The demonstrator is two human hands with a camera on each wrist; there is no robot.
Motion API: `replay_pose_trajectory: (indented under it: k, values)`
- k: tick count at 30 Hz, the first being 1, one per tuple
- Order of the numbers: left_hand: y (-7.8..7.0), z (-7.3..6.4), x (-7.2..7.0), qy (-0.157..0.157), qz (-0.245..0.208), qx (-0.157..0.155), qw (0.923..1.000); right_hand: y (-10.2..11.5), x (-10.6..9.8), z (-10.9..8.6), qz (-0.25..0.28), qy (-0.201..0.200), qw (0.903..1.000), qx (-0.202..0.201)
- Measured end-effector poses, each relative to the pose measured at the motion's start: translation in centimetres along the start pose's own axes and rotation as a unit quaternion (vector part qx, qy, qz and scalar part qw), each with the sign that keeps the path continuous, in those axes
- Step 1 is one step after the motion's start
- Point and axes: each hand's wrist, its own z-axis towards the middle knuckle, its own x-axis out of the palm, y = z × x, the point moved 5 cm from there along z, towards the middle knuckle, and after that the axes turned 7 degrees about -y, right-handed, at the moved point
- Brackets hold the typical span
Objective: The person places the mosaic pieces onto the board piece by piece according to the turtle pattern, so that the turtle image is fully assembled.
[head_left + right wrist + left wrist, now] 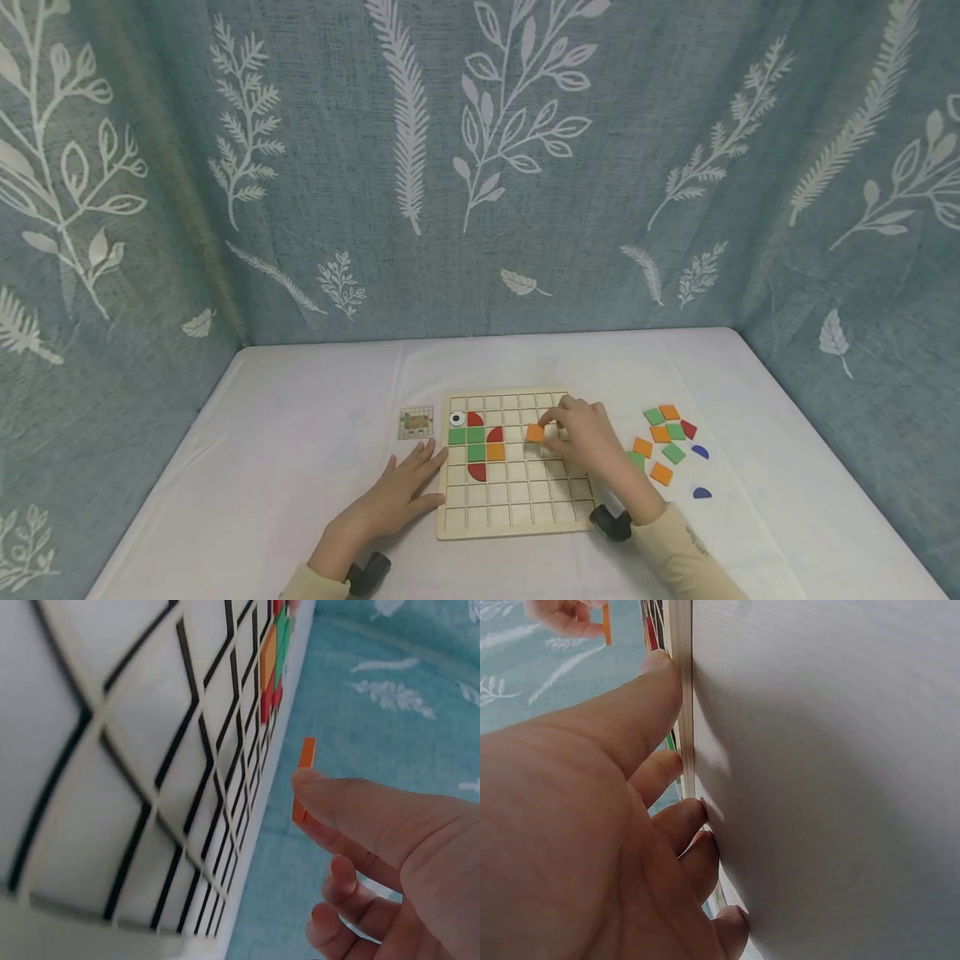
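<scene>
A wooden grid board (517, 496) lies on the table. On its left part sit a white eye tile (457, 419), green squares (476, 452), red quarter-round tiles (477, 472) and an orange square (496, 452). My right hand (588, 433) pinches another orange square tile (304, 780) between thumb and finger, raised above the board. Spread fingers of my left hand (393, 496) rest at the board's left edge; in the left wrist view the thumb (660, 682) touches its side.
A small picture card (416, 423) lies left of the board. To the right are scattered loose tiles: orange squares (662, 474), green squares (673, 453), a red piece (688, 429) and blue half-rounds (702, 493). A patterned curtain (480, 167) hangs behind the white table (300, 392).
</scene>
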Motion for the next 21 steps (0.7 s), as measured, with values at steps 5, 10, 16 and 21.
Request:
replay_pose_trajectory:
  k: [5,10,16,21]
  values:
    - [-0.1,-0.2,-0.1,0.002,-0.005,0.006,1.0000,1.3,0.8,-0.2,0.013,0.009,0.9998,-0.015]
    - [0.0,-0.1,0.0,0.002,-0.001,0.006,1.0000,2.7,1.2,-0.4,0.013,0.018,0.9992,-0.034]
    - [0.1,-0.1,0.0,0.000,0.003,0.009,1.0000,3.9,1.7,-0.7,0.031,0.028,0.9980,-0.048]
    - [0.0,-0.1,-0.1,0.001,0.001,0.007,1.0000,4.5,2.2,-0.9,0.030,0.034,0.9977,-0.051]
